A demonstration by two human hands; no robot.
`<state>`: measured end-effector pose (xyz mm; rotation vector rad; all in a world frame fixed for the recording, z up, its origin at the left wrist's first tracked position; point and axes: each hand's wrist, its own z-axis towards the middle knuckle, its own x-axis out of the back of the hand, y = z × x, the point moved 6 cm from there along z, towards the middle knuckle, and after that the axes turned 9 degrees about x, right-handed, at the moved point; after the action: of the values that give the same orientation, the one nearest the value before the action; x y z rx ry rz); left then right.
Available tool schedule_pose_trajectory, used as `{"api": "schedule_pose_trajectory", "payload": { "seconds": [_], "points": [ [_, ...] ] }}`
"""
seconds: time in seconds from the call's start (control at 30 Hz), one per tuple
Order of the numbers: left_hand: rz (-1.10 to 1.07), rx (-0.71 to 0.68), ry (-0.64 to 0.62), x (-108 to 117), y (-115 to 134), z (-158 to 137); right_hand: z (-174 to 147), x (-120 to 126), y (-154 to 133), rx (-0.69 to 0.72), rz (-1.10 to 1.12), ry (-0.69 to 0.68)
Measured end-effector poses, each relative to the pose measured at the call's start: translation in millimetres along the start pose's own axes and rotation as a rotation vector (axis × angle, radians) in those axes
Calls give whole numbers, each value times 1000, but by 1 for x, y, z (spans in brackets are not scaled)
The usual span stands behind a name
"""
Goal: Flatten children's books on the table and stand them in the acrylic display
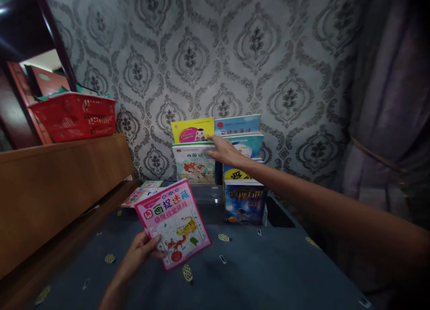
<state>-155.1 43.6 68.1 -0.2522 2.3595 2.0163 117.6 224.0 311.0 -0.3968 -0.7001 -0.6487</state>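
My left hand (143, 251) is closed on the lower left edge of a thin pink children's book (179, 229). Its cover, with a tiger and a fox-like animal, is tilted towards me. Further back, my right hand (223, 149) reaches to the upper right corner of a white picture book (195, 166), thumb in front and fingers over the top edge. Behind that book stands a yellow book (188, 130). To the right, several upright books form a row, with a light blue book (248, 122) at the back and a dark blue book (245, 204) in front.
More flat books (139, 195) lie at the left, partly behind the pink one. A red plastic basket (77, 115) rests on a wooden ledge (67, 162). Patterned dark cloth (255, 265) covers the surface. A purple curtain (376, 122) hangs at right, beside the papered wall (221, 54).
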Motion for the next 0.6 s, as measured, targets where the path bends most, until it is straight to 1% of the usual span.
{"api": "schedule_pose_trajectory", "payload": {
  "seconds": [0.07,0.13,0.23,0.33,0.37,0.5,0.57,0.6],
  "points": [
    [-45,-51,90,16,18,3,1,-5,4,-8,-23,-9],
    [-99,-124,181,29,42,6,3,-8,8,-14,-41,0],
    [-160,-254,291,44,86,14,4,-11,14,-28,-42,28],
    [-211,-443,373,51,135,28,5,-11,18,-17,-12,56],
    [-224,-510,385,51,151,35,5,-11,18,-6,1,62],
    [-233,-761,364,44,212,57,8,-12,18,34,42,67],
    [-244,-831,334,39,237,64,9,-11,17,23,45,62],
    [-249,-827,300,34,246,68,9,-9,15,7,41,54]
  ]
}}
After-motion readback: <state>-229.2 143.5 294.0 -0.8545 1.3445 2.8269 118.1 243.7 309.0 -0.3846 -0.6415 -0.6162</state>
